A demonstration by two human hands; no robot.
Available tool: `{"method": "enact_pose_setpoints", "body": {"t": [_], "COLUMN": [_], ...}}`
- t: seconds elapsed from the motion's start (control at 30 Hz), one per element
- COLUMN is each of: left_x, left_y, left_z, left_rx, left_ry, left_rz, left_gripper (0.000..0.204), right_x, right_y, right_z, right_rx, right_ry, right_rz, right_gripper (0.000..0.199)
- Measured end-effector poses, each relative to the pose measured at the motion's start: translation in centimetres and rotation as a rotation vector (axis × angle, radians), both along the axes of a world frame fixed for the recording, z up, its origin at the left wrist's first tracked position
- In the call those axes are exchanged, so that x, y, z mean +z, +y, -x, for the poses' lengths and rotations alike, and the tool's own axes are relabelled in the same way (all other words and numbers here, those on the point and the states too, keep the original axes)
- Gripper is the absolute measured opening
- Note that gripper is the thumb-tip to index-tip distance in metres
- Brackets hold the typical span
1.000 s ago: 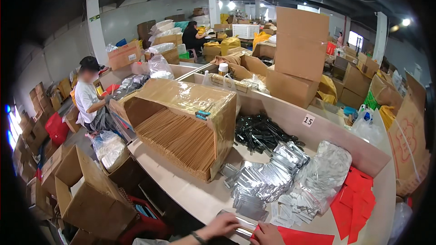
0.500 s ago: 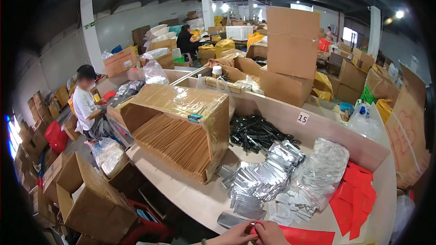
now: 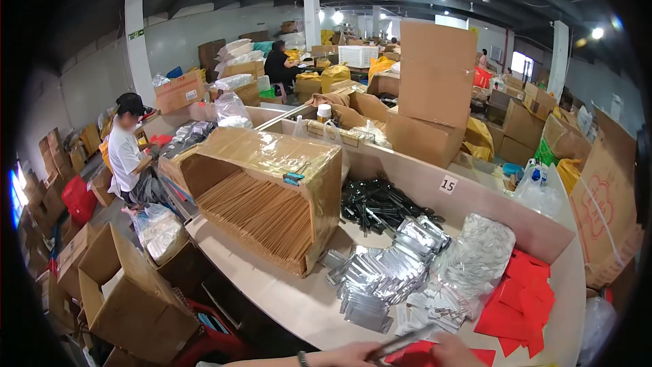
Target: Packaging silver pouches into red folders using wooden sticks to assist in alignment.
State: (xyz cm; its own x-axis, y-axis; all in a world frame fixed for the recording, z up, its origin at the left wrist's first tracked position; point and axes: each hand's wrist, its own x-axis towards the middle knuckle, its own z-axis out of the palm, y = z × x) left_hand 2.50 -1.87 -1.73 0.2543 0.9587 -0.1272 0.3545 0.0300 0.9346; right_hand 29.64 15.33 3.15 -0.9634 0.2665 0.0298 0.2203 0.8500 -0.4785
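Observation:
At the lower edge, my left hand (image 3: 358,353) is closed on one end of a flat silver packet (image 3: 407,338), which slants up toward the right. Smeared by motion, my right hand (image 3: 456,351) is at the red paper piece (image 3: 411,355); its fingers cannot be made out. Just beyond lies a pile of silver packets (image 3: 380,275), with small white packets (image 3: 435,309) beside it. More red paper pieces (image 3: 519,302) are spread at the right.
A carton (image 3: 324,190) on its side holds many thin brown card pieces (image 3: 251,221). Black utensils (image 3: 387,204) are heaped against the table's back panel (image 3: 506,211). A clear bag of packets (image 3: 479,248) sits to the right. A co-worker (image 3: 127,149) stands at the left.
The silver packet that lay left of my hands is now in my left hand. My hands have moved apart, the right one going rightward. The view has shifted slightly.

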Motion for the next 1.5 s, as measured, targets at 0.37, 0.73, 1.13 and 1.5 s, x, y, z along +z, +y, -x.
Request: {"method": "enact_pose_setpoints", "body": {"t": [0.37, 0.73, 1.13, 1.5], "left_x": [1.3, 1.2, 4.9, 5.9], "left_y": [-0.6, -3.0, 0.2, 3.8], "left_z": [1.4, 3.8, 14.0, 25.7], "left_rx": [0.383, 0.019, 0.732, 0.833], "left_ry": [0.497, 0.630, 0.738, 1.094], "left_rz": [0.178, -0.042, -0.581, -0.067], "left_gripper": [0.049, 0.055, 0.023, 0.017], "right_x": [0.5, -2.6, -2.0, -5.0], "right_y": [-5.7, -5.7, 3.9, 0.7], "right_z": [6.0, 8.0, 8.9, 15.3], "right_rx": [-0.530, -0.568, -0.455, -0.321], "right_ry": [-0.304, -0.186, -0.144, -0.460], "right_rz": [0.104, 0.125, -0.222, -0.364], "right_gripper": [0.048, 0.037, 0.028, 0.016]}}
